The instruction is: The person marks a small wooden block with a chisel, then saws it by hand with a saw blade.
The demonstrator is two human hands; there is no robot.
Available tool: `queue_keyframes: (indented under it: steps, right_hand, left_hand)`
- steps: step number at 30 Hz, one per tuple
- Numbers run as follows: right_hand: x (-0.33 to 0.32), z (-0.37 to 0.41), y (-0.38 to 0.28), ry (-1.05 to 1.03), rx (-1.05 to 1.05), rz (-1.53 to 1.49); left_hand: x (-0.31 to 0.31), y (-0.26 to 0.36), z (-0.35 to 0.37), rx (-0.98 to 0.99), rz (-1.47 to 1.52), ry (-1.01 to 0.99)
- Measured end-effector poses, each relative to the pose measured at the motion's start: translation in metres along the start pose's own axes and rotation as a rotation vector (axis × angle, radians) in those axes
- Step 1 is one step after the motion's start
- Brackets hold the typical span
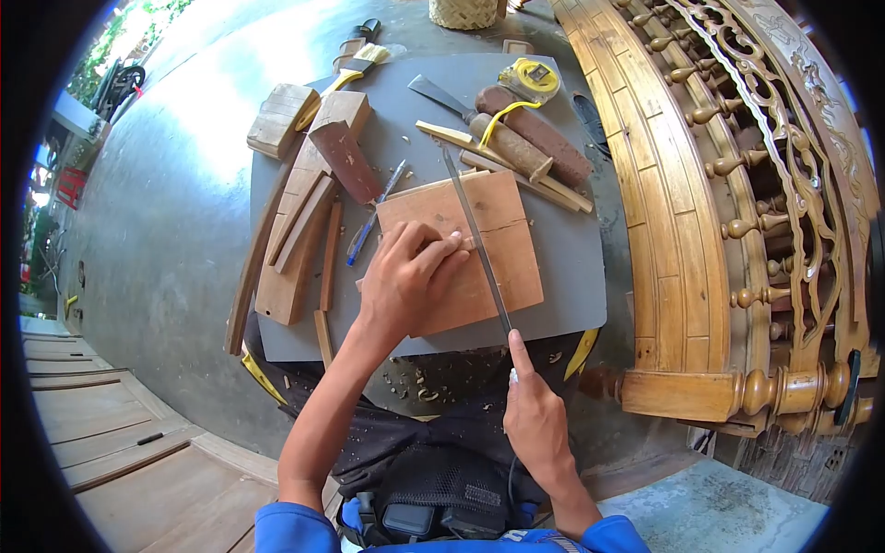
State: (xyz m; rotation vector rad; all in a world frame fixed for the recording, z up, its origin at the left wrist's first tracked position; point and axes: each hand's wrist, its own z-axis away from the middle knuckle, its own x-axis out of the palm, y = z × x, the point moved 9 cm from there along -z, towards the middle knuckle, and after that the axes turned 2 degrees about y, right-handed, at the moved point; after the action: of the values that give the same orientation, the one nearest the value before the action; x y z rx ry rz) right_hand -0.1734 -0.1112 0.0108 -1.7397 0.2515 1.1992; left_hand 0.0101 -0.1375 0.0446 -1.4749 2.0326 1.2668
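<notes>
My right hand (535,419) is closed around the near end of a long, thin, dark metal file (479,235), index finger stretched along it. The file slants across a square wooden board (507,198), its narrow tip pointing away from me. On this board my left hand (412,272) is closed, fingertips pressed on a small strip of wood (469,243) beside the file. Most of the strip is hidden under the fingers. A crack runs through the board right of the file. Left of the board lies a blue pen (367,230).
Around the board on the grey tabletop (572,267) lie a chisel (475,120), a yellow tape measure (532,80), a brush (355,66), a reddish-brown block (346,161) and several wood pieces (300,240). A carved wooden bench (682,276) stands close on the right. Shavings lie near my lap.
</notes>
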Motion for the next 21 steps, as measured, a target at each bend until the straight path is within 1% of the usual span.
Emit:
queue_keyframes:
  steps: [4,6,10,11,13,15,18,19,21]
  right_hand:
    - [0.001,0.020,0.003,-0.026,0.024,0.046]
    - [0.000,0.035,0.004,-0.024,0.023,0.053]
    - [-0.001,0.055,0.003,-0.022,0.026,0.047]
    - [0.001,0.050,0.003,-0.033,0.025,0.064]
    - [0.002,0.010,-0.008,-0.051,0.039,0.098]
    - [0.010,-0.043,-0.017,0.022,-0.001,-0.012]
    - [0.014,-0.041,-0.015,0.021,0.015,0.001]
    - [0.010,-0.015,-0.009,0.007,0.015,-0.017]
    - [-0.001,0.014,-0.004,0.051,-0.015,-0.012]
  left_hand:
    - [-0.003,0.003,-0.002,0.042,-0.073,0.029]
    - [-0.003,0.003,0.000,0.046,-0.079,0.045]
    - [-0.002,-0.001,-0.002,0.016,-0.043,0.014]
    - [-0.001,-0.001,-0.003,0.011,-0.030,-0.003]
    - [-0.001,0.001,-0.002,0.027,-0.018,-0.013]
    - [-0.003,0.005,-0.004,0.070,-0.015,0.019]
    - [-0.001,0.003,-0.003,0.060,-0.040,0.019]
    - [-0.003,0.004,-0.003,0.048,-0.040,0.041]
    - [0.000,0.001,-0.005,0.052,-0.067,0.045]
